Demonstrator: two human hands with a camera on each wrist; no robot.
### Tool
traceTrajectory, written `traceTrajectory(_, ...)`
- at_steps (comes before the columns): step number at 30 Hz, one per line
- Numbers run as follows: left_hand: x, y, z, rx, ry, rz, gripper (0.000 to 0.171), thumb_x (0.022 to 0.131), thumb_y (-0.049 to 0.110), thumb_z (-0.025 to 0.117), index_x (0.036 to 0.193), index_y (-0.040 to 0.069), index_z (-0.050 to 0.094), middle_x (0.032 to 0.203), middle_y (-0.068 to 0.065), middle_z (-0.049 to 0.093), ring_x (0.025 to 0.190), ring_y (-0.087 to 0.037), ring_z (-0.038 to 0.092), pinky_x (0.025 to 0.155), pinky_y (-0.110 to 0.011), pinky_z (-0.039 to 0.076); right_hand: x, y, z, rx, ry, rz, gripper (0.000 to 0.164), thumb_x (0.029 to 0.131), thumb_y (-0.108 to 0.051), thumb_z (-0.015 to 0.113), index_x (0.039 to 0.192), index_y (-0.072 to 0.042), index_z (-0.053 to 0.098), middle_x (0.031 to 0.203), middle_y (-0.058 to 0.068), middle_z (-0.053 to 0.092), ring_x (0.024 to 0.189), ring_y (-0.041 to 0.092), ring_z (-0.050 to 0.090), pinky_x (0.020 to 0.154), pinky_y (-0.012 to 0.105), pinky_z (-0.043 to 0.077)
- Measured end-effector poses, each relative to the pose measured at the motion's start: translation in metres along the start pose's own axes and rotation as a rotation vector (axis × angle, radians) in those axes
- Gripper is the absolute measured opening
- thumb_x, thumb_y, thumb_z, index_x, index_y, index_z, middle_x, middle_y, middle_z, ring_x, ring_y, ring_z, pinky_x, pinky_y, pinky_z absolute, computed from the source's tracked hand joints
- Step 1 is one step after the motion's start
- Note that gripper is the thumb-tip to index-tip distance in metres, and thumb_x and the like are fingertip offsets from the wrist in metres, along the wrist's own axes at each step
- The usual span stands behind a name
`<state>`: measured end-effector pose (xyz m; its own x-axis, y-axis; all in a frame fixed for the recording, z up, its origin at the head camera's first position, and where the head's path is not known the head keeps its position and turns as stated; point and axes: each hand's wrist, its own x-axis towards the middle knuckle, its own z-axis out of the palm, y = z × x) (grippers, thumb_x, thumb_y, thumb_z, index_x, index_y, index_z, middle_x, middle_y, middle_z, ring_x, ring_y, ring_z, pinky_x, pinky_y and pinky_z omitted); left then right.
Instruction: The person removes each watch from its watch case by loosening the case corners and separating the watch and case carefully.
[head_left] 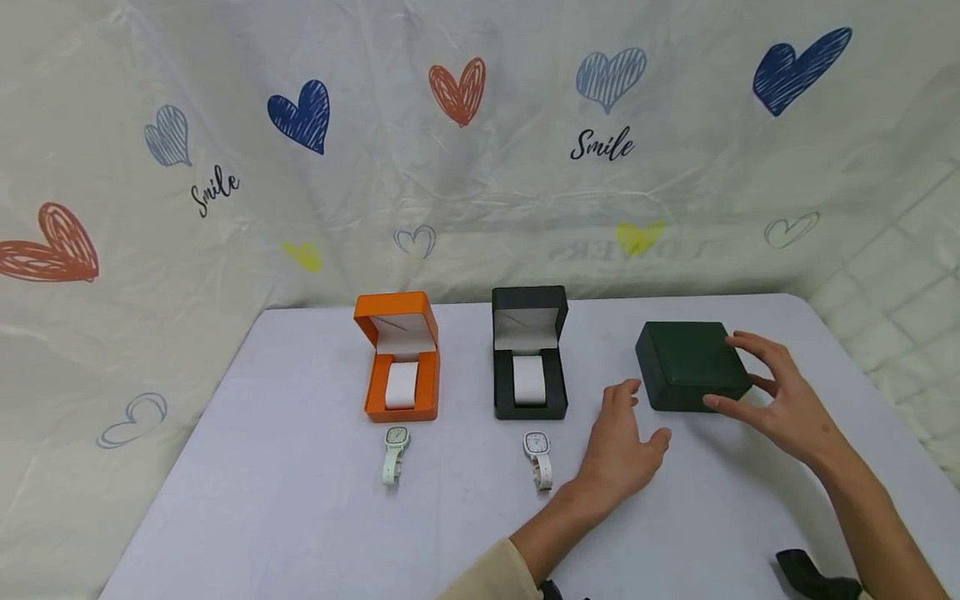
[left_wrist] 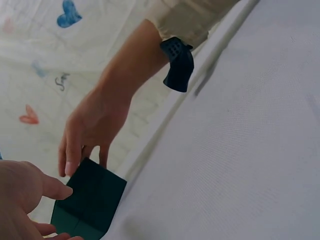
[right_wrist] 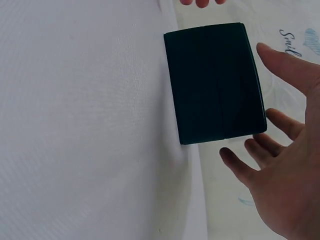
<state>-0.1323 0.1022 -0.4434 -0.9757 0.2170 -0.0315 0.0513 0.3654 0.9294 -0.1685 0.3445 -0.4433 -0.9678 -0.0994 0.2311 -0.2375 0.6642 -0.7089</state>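
Note:
A closed dark green box (head_left: pixel 690 362) sits on the right part of the white table. My right hand (head_left: pixel 791 412) reaches around its right side with spread fingers, the thumb by the near edge and fingertips by the far right corner. In the right wrist view the same hand (right_wrist: pixel 287 192) has its thumb apart from the box (right_wrist: pixel 215 82). To the left of the box, my left hand (head_left: pixel 622 450) is held with relaxed fingers, fingertips close to its left side. Nothing is held in the left hand (left_wrist: pixel 22 192) in the left wrist view.
Left of the hands stand an open orange watch box (head_left: pixel 431 383) and an open black watch box (head_left: pixel 555 383), each with a white cushion. A pale green watch (head_left: pixel 396 437) and a white watch (head_left: pixel 536 444) lie before them. A heart-printed sheet (head_left: pixel 510 192) hangs behind the table.

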Motion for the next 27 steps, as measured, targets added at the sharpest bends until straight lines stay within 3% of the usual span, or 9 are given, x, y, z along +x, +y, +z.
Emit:
traceTrajectory(7, 0.002, -0.002, 0.007, -0.021, -0.006, 0.004, 0.066, 0.097, 0.017, 0.073, 0.154, 0.012, 0.04, 0.152, 0.003, 0.046, 0.14, -0.008, 0.049, 0.112, -0.026, 0.049, 0.0, 0.008, 0.002, 0.042, -0.059, 0.014, 0.106, 0.084, -0.015, 0.086, 0.167, -0.024, 0.021, 0.173, 0.01, 0.022, 0.138, -0.024, 0.021, 0.087, -0.005, 0.027)
traceTrajectory(14, 0.004, -0.007, 0.016, -0.029, -0.014, -0.015, 0.067, 0.097, 0.017, 0.072, 0.155, 0.014, 0.039, 0.154, 0.003, 0.046, 0.141, -0.011, 0.05, 0.112, -0.031, 0.051, 0.0, 0.01, 0.002, 0.045, -0.113, 0.055, 0.112, 0.084, -0.019, 0.086, 0.168, -0.026, 0.013, 0.17, 0.023, 0.021, 0.134, -0.024, 0.023, 0.085, 0.001, 0.028)
traceTrajectory(17, 0.004, -0.008, 0.018, -0.024, -0.02, -0.018, 0.066, 0.098, 0.018, 0.072, 0.155, 0.014, 0.04, 0.155, 0.004, 0.046, 0.141, -0.011, 0.051, 0.112, -0.031, 0.051, -0.001, 0.01, 0.004, 0.047, -0.118, 0.065, 0.113, 0.084, -0.018, 0.087, 0.168, -0.028, 0.013, 0.17, 0.023, 0.022, 0.142, -0.014, 0.025, 0.089, 0.006, 0.03)
traceTrajectory(20, 0.006, -0.008, 0.02, -0.017, -0.023, -0.023, 0.066, 0.098, 0.018, 0.072, 0.156, 0.015, 0.039, 0.157, 0.004, 0.044, 0.143, -0.011, 0.049, 0.115, -0.031, 0.049, 0.001, 0.01, 0.005, 0.055, -0.126, 0.07, 0.114, 0.084, -0.016, 0.086, 0.169, -0.027, 0.011, 0.171, 0.024, 0.02, 0.159, 0.014, 0.021, 0.112, 0.027, 0.036)
traceTrajectory(21, 0.006, -0.007, 0.02, -0.015, -0.024, -0.024, 0.067, 0.098, 0.019, 0.071, 0.156, 0.015, 0.039, 0.158, 0.004, 0.044, 0.144, -0.011, 0.049, 0.116, -0.031, 0.048, 0.001, 0.01, 0.005, 0.061, -0.129, 0.073, 0.114, 0.083, -0.015, 0.086, 0.169, -0.026, 0.011, 0.171, 0.024, 0.019, 0.16, 0.025, 0.02, 0.118, 0.041, 0.036)
traceTrajectory(24, 0.007, -0.005, 0.021, -0.006, -0.026, -0.025, 0.068, 0.098, 0.018, 0.071, 0.157, 0.016, 0.038, 0.16, 0.005, 0.042, 0.147, -0.01, 0.046, 0.118, -0.031, 0.046, 0.004, 0.01, 0.006, 0.084, -0.13, 0.068, 0.116, 0.081, -0.011, 0.087, 0.169, -0.023, 0.011, 0.17, 0.027, 0.018, 0.157, 0.034, 0.019, 0.112, 0.077, 0.03)
traceTrajectory(27, 0.009, -0.003, 0.022, 0.01, -0.025, -0.014, 0.071, 0.098, 0.018, 0.071, 0.159, 0.015, 0.035, 0.161, 0.005, 0.042, 0.148, -0.01, 0.043, 0.119, -0.03, 0.044, 0.007, 0.011, 0.005, 0.11, -0.137, 0.06, 0.117, 0.079, -0.007, 0.087, 0.168, -0.021, 0.012, 0.17, 0.027, 0.015, 0.157, 0.04, 0.018, 0.105, 0.086, 0.027)
